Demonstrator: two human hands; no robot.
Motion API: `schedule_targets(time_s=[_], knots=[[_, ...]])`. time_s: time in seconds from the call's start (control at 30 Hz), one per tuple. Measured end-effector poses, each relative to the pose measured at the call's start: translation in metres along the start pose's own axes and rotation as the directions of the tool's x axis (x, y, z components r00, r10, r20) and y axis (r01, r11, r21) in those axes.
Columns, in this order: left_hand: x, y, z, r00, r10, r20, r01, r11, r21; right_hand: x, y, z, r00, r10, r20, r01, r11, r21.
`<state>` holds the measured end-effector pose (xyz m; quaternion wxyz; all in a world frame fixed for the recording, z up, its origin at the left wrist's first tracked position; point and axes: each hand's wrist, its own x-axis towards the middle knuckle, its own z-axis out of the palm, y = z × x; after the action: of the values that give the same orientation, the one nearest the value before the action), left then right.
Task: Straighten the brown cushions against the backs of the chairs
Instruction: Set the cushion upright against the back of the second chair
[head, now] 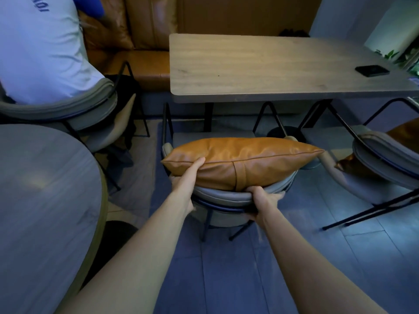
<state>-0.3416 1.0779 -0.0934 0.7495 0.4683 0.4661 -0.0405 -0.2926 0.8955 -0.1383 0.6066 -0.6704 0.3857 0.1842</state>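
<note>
A brown leather cushion (244,158) lies lengthwise across the top of a grey chair's backrest (223,196), directly in front of me. My left hand (189,175) grips the cushion's left end, thumb on top by the seam. My right hand (264,199) clasps the curved top of the chair back just under the cushion's lower edge, fingers wrapped over the far side. A second brown cushion (401,134) rests in the grey chair (385,159) at the right edge, partly hidden by its backrest.
A rectangular wooden table (260,66) with a black phone (371,70) stands beyond the chair. A round table (40,200) fills the left foreground. A person in a white shirt (38,48) sits in a grey chair at upper left. A brown bench (145,41) runs along the wall.
</note>
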Motion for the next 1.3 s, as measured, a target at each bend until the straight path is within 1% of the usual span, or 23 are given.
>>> schedule_targets(time_s=[0.1,0.17,0.3,0.43,0.67,1.03,1.3], knots=[[0.001,0.007,-0.011,0.993,0.110,-0.033,-0.108,0.993,0.055,0.004,0.001,-0.001,0.999,-0.035,-0.033,0.036,0.999,0.031],[-0.001,0.007,-0.010,0.991,0.132,-0.038,-0.130,0.990,0.049,0.003,0.002,-0.002,0.997,-0.048,-0.052,0.050,0.998,0.025],[-0.011,-0.002,-0.007,0.990,0.133,-0.046,-0.132,0.991,0.013,-0.001,0.006,-0.008,0.995,-0.074,-0.068,0.075,0.997,0.020],[-0.022,-0.015,-0.005,0.991,0.126,-0.043,-0.126,0.992,-0.005,0.000,0.016,-0.024,0.995,-0.059,-0.076,0.061,0.998,0.015],[-0.026,-0.024,0.004,0.992,0.125,-0.017,-0.125,0.992,0.009,0.006,0.021,-0.040,0.995,-0.071,-0.063,0.073,0.997,0.026],[-0.022,-0.024,0.037,0.995,0.100,0.006,-0.100,0.994,0.035,0.036,-0.010,-0.059,0.993,-0.113,-0.043,0.107,0.988,-0.110],[-0.018,-0.031,0.045,0.985,0.165,-0.048,-0.165,0.986,0.012,0.037,-0.011,-0.061,0.993,-0.121,-0.010,0.119,0.983,-0.140]])
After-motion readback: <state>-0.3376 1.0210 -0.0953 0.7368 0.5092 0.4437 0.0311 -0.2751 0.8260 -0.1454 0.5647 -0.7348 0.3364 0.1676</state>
